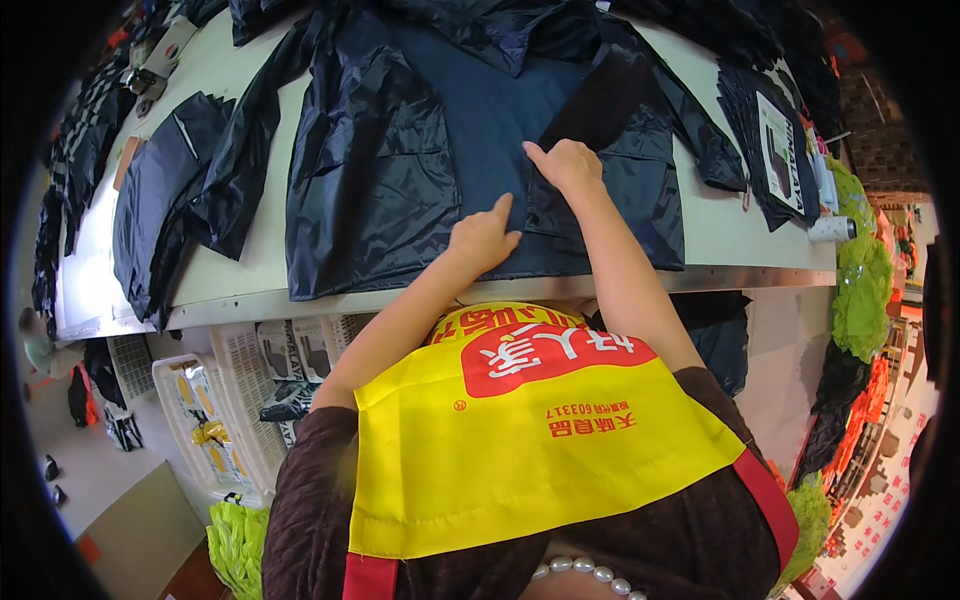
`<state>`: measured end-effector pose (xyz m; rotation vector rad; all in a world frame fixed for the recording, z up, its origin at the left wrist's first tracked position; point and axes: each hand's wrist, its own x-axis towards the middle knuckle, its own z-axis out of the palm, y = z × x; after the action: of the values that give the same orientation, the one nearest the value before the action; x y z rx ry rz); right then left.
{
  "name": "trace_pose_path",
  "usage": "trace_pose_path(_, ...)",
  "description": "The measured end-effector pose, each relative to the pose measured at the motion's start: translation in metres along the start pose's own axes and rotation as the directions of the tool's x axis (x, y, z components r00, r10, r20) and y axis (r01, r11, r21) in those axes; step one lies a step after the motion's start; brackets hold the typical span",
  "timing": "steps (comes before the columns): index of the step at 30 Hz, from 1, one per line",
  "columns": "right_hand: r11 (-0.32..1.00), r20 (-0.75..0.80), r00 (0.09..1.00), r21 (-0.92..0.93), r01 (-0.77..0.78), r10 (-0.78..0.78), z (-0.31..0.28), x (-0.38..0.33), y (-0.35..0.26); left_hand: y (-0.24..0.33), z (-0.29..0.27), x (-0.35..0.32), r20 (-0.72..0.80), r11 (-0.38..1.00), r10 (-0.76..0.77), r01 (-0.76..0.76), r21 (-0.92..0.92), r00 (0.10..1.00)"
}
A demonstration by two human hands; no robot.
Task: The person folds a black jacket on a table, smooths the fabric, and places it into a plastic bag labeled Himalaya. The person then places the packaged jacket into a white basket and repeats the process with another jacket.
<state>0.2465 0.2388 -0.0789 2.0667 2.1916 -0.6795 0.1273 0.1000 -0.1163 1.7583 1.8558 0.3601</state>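
Observation:
A dark navy, shiny jacket (375, 195) lies spread on the white table, its front parted and its matte inner back (490, 110) showing. My left hand (485, 240) rests low on that inner back near the hem, index finger stretched forward and thumb apart. Farther up, my right hand (567, 165) lies at the edge of the jacket's right front panel (630, 200). Its thumb points left, away from the palm; the other fingers are partly hidden behind the hand. Neither hand shows a hold on the cloth. Both jacket sleeves stretch out to the sides.
Folded dark garments (165, 200) lie at the table's left. A stack with a printed sheet (780, 150) and a thread spool (832, 229) sit at its right end. Below the front table edge (400, 298) stand white plastic baskets (240, 370). Yellow-green garments (860, 270) hang at right.

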Motion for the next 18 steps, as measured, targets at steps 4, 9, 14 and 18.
trace_pose_path(4,0.955,0.181,0.983,0.291,-0.065,0.012,-0.001,0.021,0.031,0.008,0.005,0.011,0.009,0.977,0.068,-0.065,-0.201,0.998)
trace_pose_path(9,0.661,0.245,0.926,0.75,0.007,-0.288,-0.012,-0.003,0.084,-0.002,0.01,0.022,-0.17,0.838,-0.024,-0.073,-0.54,0.985)
trace_pose_path(14,0.373,0.256,0.89,0.922,-0.107,-0.377,-0.046,-0.037,0.098,0.03,-0.007,0.048,0.005,0.639,-0.041,0.03,-0.769,0.999)
trace_pose_path(18,0.031,0.105,0.926,0.994,-0.1,-0.362,-0.039,-0.038,0.124,0.067,-0.005,0.068,0.134,0.386,-0.103,0.164,-0.908,0.986)
